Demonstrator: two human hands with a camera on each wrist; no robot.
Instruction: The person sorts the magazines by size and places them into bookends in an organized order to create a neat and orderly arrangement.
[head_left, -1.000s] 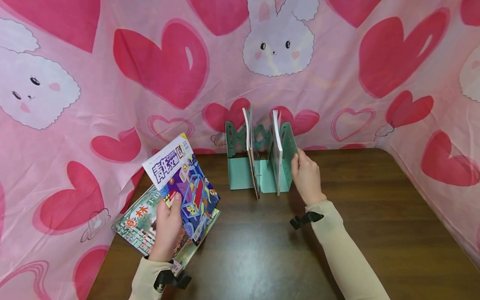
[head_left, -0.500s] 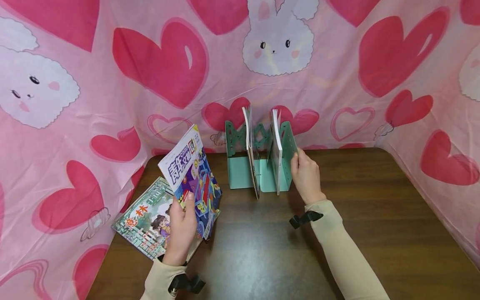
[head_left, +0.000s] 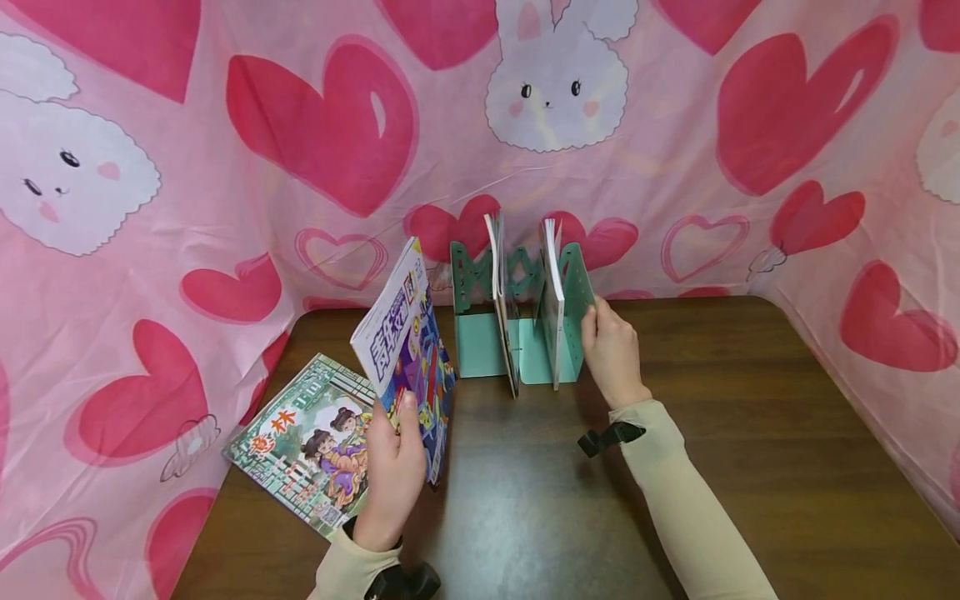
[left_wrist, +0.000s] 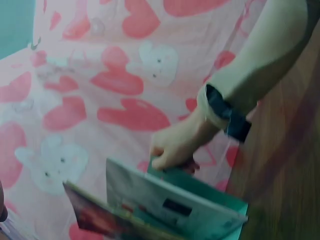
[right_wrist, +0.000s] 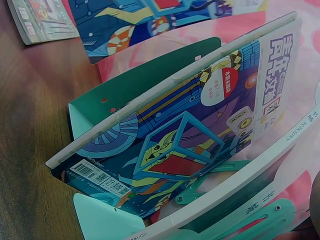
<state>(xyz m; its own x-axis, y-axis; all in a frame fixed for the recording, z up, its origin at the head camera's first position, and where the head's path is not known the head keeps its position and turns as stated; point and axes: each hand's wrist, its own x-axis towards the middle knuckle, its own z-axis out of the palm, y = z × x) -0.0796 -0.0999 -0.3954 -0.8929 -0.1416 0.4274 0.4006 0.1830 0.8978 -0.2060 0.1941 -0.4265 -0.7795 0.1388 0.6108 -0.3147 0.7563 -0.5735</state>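
In the head view my left hand grips a magazine with a white, purple and blue cover, thumb on the front. It stands nearly upright, just left of the mint-green bookend rack and apart from it. My right hand pinches the rack's right end panel; the left wrist view shows this hand too. Two slim upright groups stand in the rack, a left one and a right one. Up close in the right wrist view, a standing magazine has a matching purple-blue cover.
Another magazine, green and white with two drawn figures, lies flat at the table's left side, partly behind my left hand. The brown wooden table ends at a pink heart-and-rabbit cloth hanging behind and along the sides.
My left hand has carried the purple-blue magazine rightward off the flat magazine and turned it more upright, closer to the rack. My right hand stays on the end panel.
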